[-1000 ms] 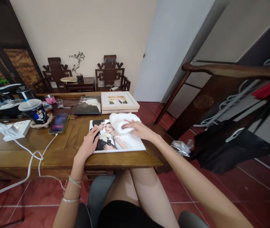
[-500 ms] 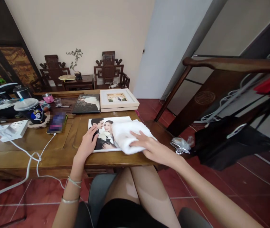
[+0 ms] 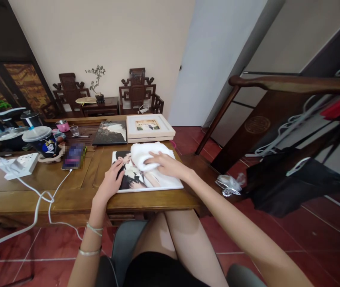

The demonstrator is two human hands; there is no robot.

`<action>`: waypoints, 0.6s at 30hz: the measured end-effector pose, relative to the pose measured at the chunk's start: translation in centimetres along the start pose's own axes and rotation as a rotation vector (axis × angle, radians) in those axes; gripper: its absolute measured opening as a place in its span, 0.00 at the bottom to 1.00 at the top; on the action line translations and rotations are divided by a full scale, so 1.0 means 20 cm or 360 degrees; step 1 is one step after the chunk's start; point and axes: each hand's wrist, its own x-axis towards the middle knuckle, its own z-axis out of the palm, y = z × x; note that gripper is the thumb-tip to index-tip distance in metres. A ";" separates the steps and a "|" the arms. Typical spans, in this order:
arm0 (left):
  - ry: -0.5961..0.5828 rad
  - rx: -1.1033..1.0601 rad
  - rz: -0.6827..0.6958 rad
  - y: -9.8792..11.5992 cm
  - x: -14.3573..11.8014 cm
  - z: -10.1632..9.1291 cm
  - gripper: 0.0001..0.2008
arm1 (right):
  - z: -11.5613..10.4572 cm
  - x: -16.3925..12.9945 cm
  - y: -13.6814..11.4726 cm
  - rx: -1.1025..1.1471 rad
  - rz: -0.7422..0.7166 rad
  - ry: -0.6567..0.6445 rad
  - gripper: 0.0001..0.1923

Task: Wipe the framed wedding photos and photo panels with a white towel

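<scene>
Photo panel (image 3: 146, 181) lies under both hands on the tabletop (image 3: 154, 202). Left hand (image 3: 113, 179)'s flat on its edge, right hand (image 3: 167, 164) grips a bunched white cloth (image 3: 140, 153). Light left pressure could let it skid; trapped grit might scratch it.

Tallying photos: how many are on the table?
3: a white-edged photo under the left hand and towel; a dark photo behind it; a framed photo beside that. More may be hidden.
</scene>
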 end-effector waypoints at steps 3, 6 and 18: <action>0.0024 -0.0009 0.0025 0.00 0.00 0.00 0.21 | 0.00 0.16 0.08 -0.0068 0.0044 0.0115 0.35; 0.0047 -0.0001 0.0050 -0.01 0.00 0.00 0.21 | 0.02 0.18 0.07 -0.0108 0.0074 0.0157 0.35; 0.0054 -0.0021 -0.0015 0.00 -0.01 0.03 0.21 | 0.09 -0.45 -0.39 -0.0095 -0.0120 -0.0063 0.39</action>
